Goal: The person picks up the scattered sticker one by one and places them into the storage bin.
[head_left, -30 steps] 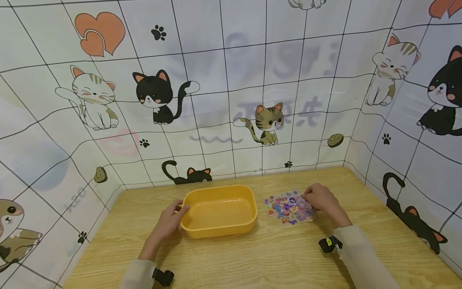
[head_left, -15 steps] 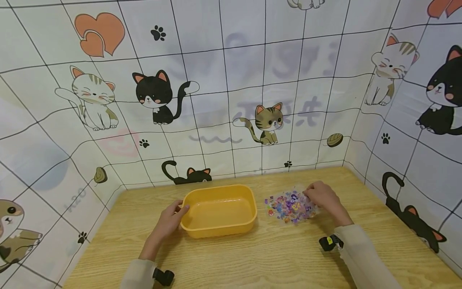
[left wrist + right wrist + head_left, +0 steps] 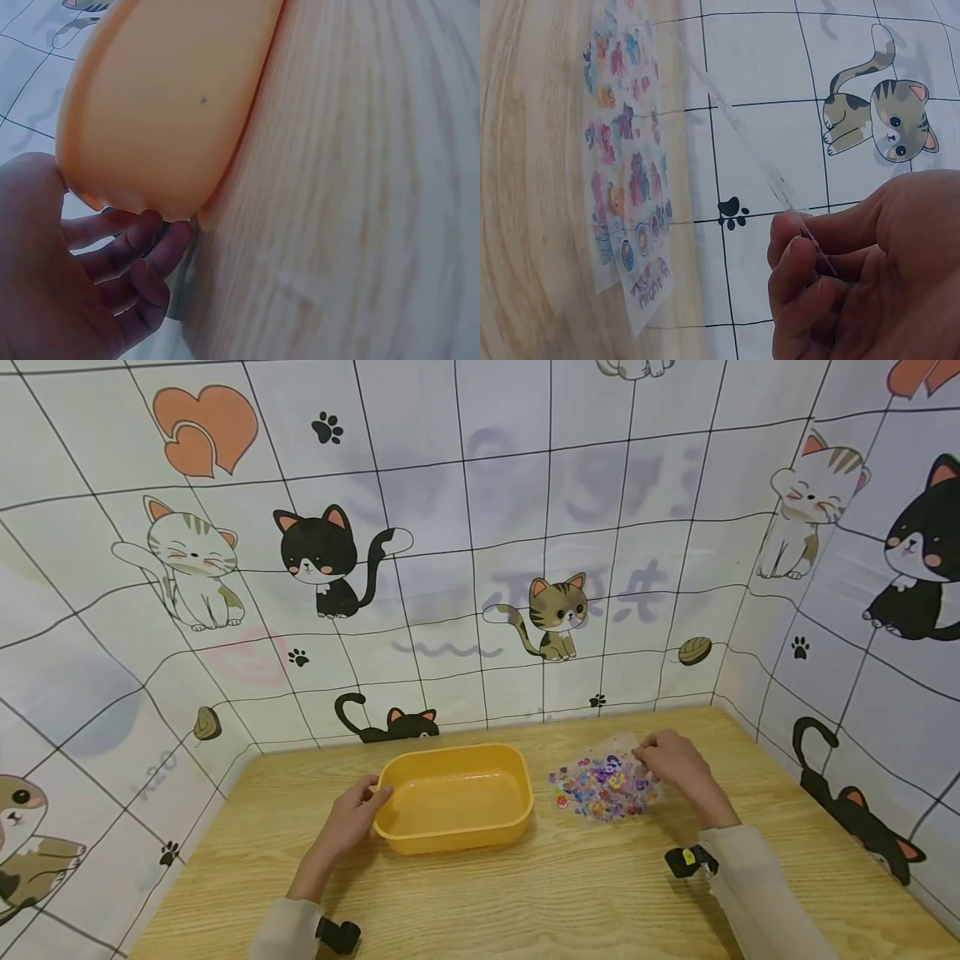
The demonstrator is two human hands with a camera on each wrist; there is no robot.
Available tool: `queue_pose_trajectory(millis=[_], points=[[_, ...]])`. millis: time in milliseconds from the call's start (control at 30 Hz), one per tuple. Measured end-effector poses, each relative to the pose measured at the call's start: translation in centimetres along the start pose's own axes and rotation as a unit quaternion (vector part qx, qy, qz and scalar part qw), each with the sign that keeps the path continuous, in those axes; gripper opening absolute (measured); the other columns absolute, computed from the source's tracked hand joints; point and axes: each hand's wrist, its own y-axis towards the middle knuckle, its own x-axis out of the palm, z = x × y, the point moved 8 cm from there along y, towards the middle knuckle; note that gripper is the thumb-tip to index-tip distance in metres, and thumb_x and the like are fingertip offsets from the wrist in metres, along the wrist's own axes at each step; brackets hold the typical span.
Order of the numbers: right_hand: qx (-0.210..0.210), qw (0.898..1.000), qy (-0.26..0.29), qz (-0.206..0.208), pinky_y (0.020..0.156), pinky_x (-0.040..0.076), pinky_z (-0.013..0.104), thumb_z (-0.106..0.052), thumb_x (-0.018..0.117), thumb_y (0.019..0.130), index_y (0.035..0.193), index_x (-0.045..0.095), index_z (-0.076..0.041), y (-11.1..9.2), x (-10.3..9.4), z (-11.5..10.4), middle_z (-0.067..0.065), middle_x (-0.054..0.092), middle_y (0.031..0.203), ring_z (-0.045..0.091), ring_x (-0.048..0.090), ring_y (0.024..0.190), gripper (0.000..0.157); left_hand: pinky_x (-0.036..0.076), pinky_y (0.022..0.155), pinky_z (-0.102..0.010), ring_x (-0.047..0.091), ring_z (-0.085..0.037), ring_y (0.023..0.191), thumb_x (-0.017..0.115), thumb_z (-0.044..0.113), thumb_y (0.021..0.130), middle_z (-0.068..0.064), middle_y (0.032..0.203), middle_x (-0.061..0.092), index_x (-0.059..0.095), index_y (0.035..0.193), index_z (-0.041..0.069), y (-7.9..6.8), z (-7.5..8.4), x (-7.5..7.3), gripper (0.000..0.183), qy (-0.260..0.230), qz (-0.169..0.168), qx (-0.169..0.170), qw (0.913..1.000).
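Observation:
A yellow plastic tub [image 3: 453, 842] stands on the table. At its left end, my left hand [image 3: 348, 818] grips the rim, thumb on top and fingers bent against the outside wall; the left wrist view shows the hand [image 3: 52, 277] beside the tub's end [image 3: 165, 97]. To the right of the tub lie colourful sticker sheets [image 3: 600, 793]. My right hand [image 3: 678, 768] pinches a thin clear sheet by its edge, raised at a tilt. In the right wrist view this clear sheet [image 3: 739, 127] appears nearly edge-on, apart from the printed sticker sheets [image 3: 626, 142] on the table.
The wood-grain table [image 3: 495, 902] meets cat-printed wall cloth [image 3: 450, 568] behind and at both sides. A black wrist camera [image 3: 341, 935] sits on the left wrist, and another black camera [image 3: 690, 862] on the right.
My right hand has risen slightly and moved a little away, lifting the clear sheet off the printed ones, whose colours now show more plainly. My left hand and the tub stay put.

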Motion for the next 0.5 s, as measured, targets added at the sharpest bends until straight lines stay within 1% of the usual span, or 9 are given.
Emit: queue_pose_trajectory(millis=[233,300,500], points=[[0.004,1.0,0.007,0.002,0.061,0.043,0.033,-0.021,0.047,0.107,0.114,0.067,0.008,-0.3,-0.4,-0.4,0.016,0.07,0.091,0.026,0.064,0.074,0.035,0.044,0.059,-0.027,0.053,-0.016,0.068,0.058,0.041,0.104,-0.007,0.085,0.066,0.062,0.133,0.008,0.0,-0.1,0.0,0.044,-0.004,-0.003,0.0,1.0],[0.003,1.0,0.008,0.005,0.061,0.043,0.033,-0.021,0.047,0.107,0.115,0.067,0.007,-0.4,-0.6,-0.6,0.015,0.07,0.09,0.027,0.064,0.074,0.036,0.044,0.058,-0.027,0.052,-0.016,0.067,0.058,0.041,0.104,-0.008,0.084,0.065,0.062,0.134,0.008,0.0,-0.1,0.0,0.045,-0.003,-0.004,0.001,1.0],[-0.001,1.0,0.007,0.014,0.059,0.043,0.034,-0.023,0.046,0.108,0.119,0.067,0.006,-0.6,-1.3,-0.9,0.013,0.07,0.088,0.026,0.064,0.072,0.037,0.045,0.06,-0.028,0.054,-0.016,0.07,0.056,0.044,0.105,-0.008,0.088,0.069,0.061,0.136,0.009,0.0,0.1,0.0,0.046,0.003,-0.009,0.003,1.0]])
